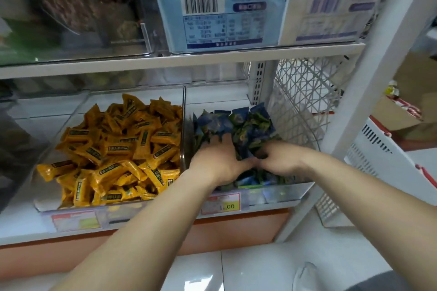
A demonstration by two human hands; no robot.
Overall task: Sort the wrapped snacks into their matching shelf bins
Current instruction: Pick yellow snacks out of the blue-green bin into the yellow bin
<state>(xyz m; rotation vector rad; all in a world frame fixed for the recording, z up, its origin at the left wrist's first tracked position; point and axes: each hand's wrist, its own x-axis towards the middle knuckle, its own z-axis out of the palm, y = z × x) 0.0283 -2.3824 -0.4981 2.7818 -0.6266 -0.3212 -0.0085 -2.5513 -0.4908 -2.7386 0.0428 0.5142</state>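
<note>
L hand (pixel 218 160) lies fingers-forward on the blue-green snacks (pixel 248 125), fingers fairly straight & spread, tips buried in the pile. R hand (pixel 281 159) sits just beside it, fingers bent inward among the packets; can't tell if it grips any. Both are inside the right bin (pixel 283 192), near its front. Step looks like gathering the blue-green lot or hunting for strays; no odd-colour packet shows there. Next move prob. needs a clean pinch on one packet, then a lift over the clear divider (pixel 183 123) if it belongs w/ the yellow snacks (pixel 113 146) in the left bin (pixel 71 111). Upper shelf (pixel 189 59) hangs over the far part of both bins, so lift room is tight. Wire mesh panel (pixel 305 94) closes the right side. Price tag (pixel 223 204) sits on the near edge.
</note>
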